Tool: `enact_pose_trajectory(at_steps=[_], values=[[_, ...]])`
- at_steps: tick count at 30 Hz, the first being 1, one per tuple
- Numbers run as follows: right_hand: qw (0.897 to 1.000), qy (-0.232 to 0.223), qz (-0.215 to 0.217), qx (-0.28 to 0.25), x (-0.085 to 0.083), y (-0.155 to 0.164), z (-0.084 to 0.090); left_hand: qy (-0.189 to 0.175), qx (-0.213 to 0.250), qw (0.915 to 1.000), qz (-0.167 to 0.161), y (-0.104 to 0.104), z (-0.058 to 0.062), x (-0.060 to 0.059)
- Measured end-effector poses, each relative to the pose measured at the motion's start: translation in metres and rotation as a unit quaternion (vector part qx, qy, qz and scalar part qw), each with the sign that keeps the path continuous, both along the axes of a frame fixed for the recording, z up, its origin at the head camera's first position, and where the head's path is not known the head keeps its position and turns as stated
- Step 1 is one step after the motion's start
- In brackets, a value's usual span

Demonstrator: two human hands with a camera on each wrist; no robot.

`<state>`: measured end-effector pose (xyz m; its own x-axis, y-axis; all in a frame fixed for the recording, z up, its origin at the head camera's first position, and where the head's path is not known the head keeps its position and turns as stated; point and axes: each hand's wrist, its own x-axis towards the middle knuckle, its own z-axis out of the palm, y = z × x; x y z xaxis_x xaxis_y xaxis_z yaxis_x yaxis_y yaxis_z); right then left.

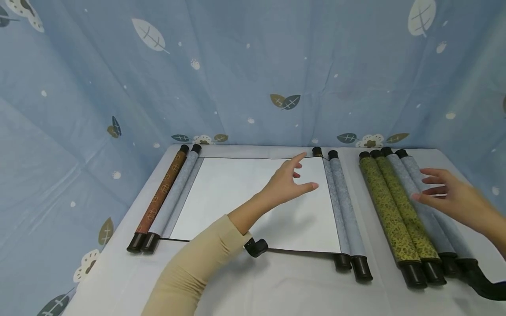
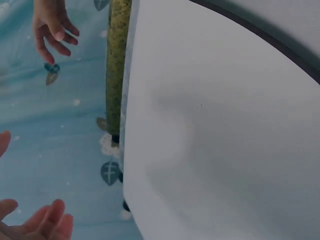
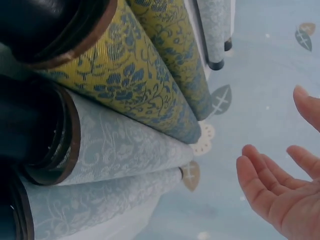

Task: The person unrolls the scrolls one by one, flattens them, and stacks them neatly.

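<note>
An unrolled scroll lies on the table, its white sheet stretched between a grey-blue roller on the left and another on the right. My left hand hovers over the sheet's right part with fingers spread and holds nothing. My right hand is held flat, fingers straight, just above a group of rolled scrolls: two yellow-green ones and two grey-blue ones. It grips none of them.
A brown-red patterned scroll lies against the open scroll's left roller. White cloth covers the table. Blue leaf-print fabric hangs behind and at both sides. All scrolls have black end caps pointing toward me.
</note>
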<state>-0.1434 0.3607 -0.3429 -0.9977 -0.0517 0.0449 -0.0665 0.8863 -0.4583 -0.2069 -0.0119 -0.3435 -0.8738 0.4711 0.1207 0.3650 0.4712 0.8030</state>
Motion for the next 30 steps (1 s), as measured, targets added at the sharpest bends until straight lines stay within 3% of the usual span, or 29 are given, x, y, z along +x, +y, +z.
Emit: enact_pose_trajectory(at_steps=[7,13,18,24,30], values=[[0.999,-0.042,0.021,0.005,-0.008,0.009,0.002,-0.063,-0.032,0.9973,-0.021,0.028,-0.005,-0.007],[0.994,-0.101,0.043,0.02,-0.015,0.01,0.0,-0.072,-0.061,0.9947,-0.041,0.054,-0.011,-0.009],[0.991,-0.117,0.06,0.025,-0.023,0.01,-0.003,-0.076,-0.07,0.994,-0.037,0.073,-0.014,-0.011],[0.983,-0.154,0.098,-0.007,-0.032,0.013,-0.005,-0.098,-0.048,0.9934,-0.035,0.092,-0.018,-0.007],[0.975,-0.191,0.109,-0.042,-0.037,0.02,-0.01,-0.152,-0.007,0.9873,-0.045,0.108,-0.025,-0.002]])
